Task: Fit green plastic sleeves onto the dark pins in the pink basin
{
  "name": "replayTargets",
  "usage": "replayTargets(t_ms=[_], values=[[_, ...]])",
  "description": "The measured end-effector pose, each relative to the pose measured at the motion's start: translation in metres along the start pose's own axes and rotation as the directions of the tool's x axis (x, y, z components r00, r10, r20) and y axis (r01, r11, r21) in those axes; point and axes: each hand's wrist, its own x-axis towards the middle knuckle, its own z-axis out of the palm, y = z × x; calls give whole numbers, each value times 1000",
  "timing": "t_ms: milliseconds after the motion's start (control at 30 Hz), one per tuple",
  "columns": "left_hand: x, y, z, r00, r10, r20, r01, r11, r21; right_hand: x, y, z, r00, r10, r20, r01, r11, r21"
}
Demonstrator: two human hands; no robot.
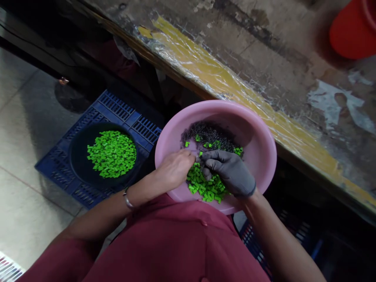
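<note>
A pink basin (266, 156) rests against my lap, with many small bright green pieces (210, 190) in its near part and a heap of dark, thin metallic-looking pieces (210, 131) in its far part. Above the basin, my bare left hand (178, 166) is closed in a pinch, its fingertips hiding what they hold. My right hand (227, 170), in a grey glove, pinches close beside it. A single small green piece (201, 154) shows at the gloved fingertips. Several other green pieces are scattered on the dark heap.
To the left, a dark round basin (78, 156) full of green pieces sits on a blue plastic crate (58, 172). A worn table (264, 47) with yellow, film-covered edging (211, 70) runs beyond the pink basin. A red bucket (352, 33) stands on it.
</note>
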Motion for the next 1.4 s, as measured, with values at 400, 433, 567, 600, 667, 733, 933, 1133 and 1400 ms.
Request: replayTargets(t_ms=[400,433,567,600,667,733,933,1133,1400], values=[[-21,10,0,932,-259,253,265,11,-964,-23,-4,11,959,-184,-215,108,940,-323],[-21,10,1,930,-267,253,248,-54,-967,-23,-2,11,958,-181,-222,106,944,-314],[-19,11,2,927,-289,239,216,-110,-970,-22,4,12,957,-173,-233,91,942,-324],[-19,11,2,929,-290,231,217,-80,-973,-22,5,13,958,-176,-228,91,935,-343],[-18,11,3,932,-289,217,225,-4,-974,-21,6,15,960,-184,-211,94,921,-378],[-17,10,4,932,-299,207,234,59,-970,-20,6,18,962,-193,-194,105,914,-392],[-15,10,5,911,-337,240,262,22,-965,-21,6,23,954,-259,-151,171,884,-436],[-13,11,9,912,-359,197,211,-1,-978,-20,9,23,951,-221,-217,133,924,-359],[-14,13,9,905,-419,81,172,184,-968,-19,9,26,954,-164,-251,80,946,-314]])
